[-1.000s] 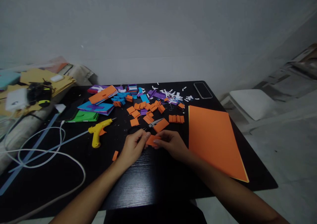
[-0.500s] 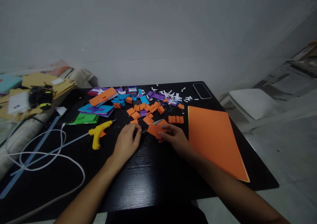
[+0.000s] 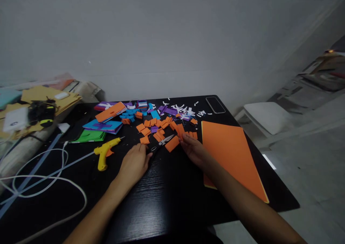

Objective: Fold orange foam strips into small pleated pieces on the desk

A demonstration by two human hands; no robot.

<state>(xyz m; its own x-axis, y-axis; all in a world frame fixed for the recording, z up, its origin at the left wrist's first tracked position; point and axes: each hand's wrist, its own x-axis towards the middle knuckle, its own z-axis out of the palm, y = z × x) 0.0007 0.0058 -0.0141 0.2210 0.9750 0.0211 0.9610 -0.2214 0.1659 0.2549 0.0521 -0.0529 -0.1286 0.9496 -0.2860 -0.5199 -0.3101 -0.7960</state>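
Note:
My left hand rests low on the black table, fingers curled at the black handles of a pair of scissors. The scissors' blades point up and to the right, slightly apart. Between the fingertips of my right hand is an orange paper piece, raised above the table. Just below it lies a flat orange paper rectangle. Several small folded orange pieces are scattered beyond both hands. A row of folded orange paper is partly hidden behind my right hand.
A yellow glue gun lies left of my left hand, near white cables. Large orange sheets lie at right. Behind are coloured paper bundles, white paper scraps and a phone. A white stool stands beyond the table.
My right hand has moved slightly right and now holds an orange piece up, while a flat orange rectangle lies by the scissors. The scissors show more clearly. The camera view has shifted slightly.

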